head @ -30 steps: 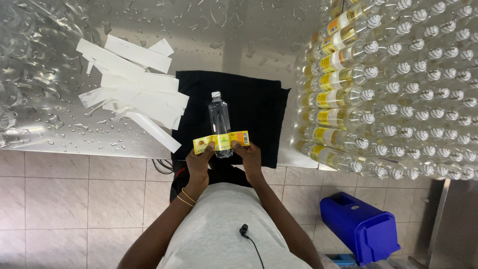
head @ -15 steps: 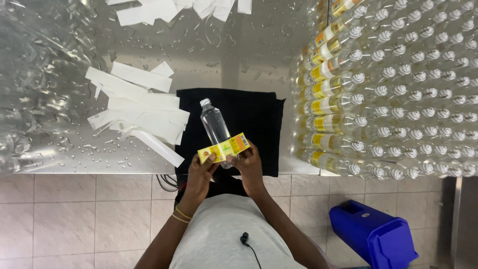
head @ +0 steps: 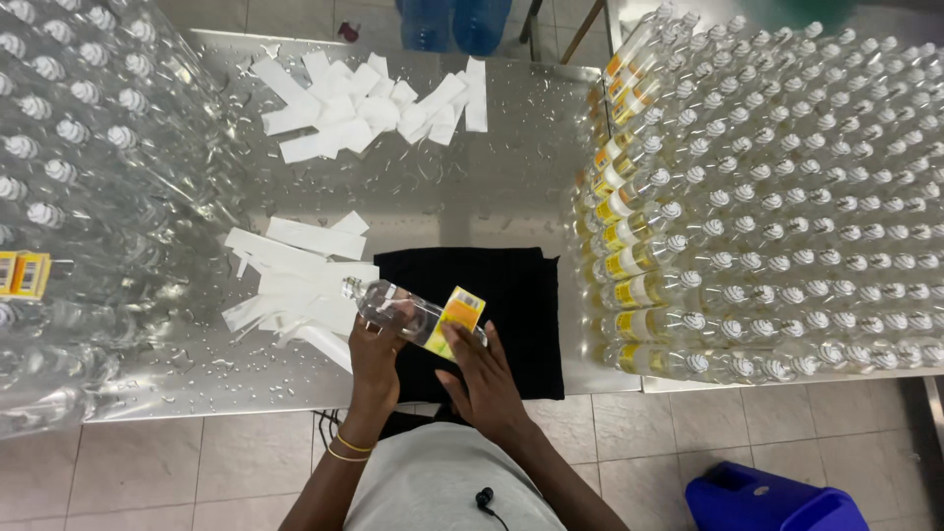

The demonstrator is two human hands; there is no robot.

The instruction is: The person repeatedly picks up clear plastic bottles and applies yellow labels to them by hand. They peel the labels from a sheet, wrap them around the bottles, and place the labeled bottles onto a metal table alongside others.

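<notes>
I hold a clear plastic bottle [head: 393, 306] tilted, its cap pointing up and to the left, over a black cloth [head: 511, 295]. My left hand [head: 377, 356] grips the bottle's upper body. My right hand [head: 479, 379] supports its lower end, where a yellow label [head: 455, 317] is wrapped around it. Both hands are at the near edge of a wet steel table [head: 472, 187].
White backing strips [head: 295, 270] lie left of the cloth, and more strips [head: 369, 103] are heaped at the far side. Labelled bottles [head: 747, 197] are stacked on the right, unlabelled bottles [head: 79, 177] on the left. A blue bin [head: 767, 497] sits on the tiled floor.
The bottle has swung from upright to tilted left, with the label now around its lower end. The view has shifted, showing more of the table's far side.
</notes>
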